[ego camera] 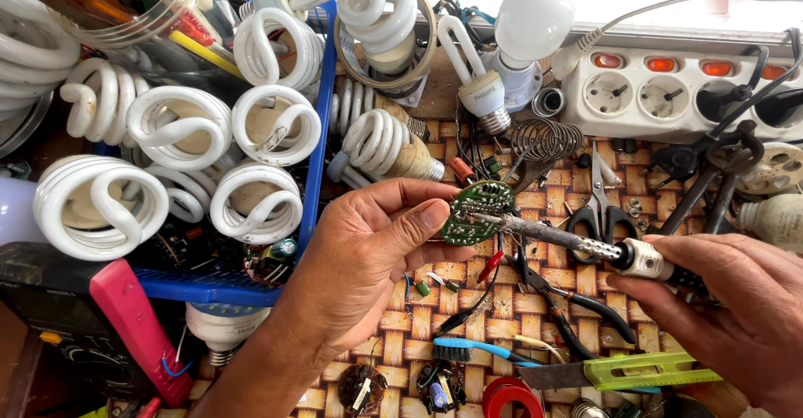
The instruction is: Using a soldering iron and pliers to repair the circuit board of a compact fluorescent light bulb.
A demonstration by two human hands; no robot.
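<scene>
A: Two hands, one small job. Left hand [381,242] pinches a round green board [475,211] between thumb and fingers, held above the mat's [418,322] middle. Right hand [736,301] is closed round the iron [569,238], tip on the board.

B: Risks?

A: I'd judge the tip sits close to the left thumb, so a slip could burn it. Loose wires and pliers [569,301] lie just under it too.

B: Containers?

A: Blue tray [314,175] along the mat's left edge is packed with white spiral bulbs [180,125]. Clear jar [125,16] at the top left corner holds pens or tools; I can't tell exactly.
</scene>
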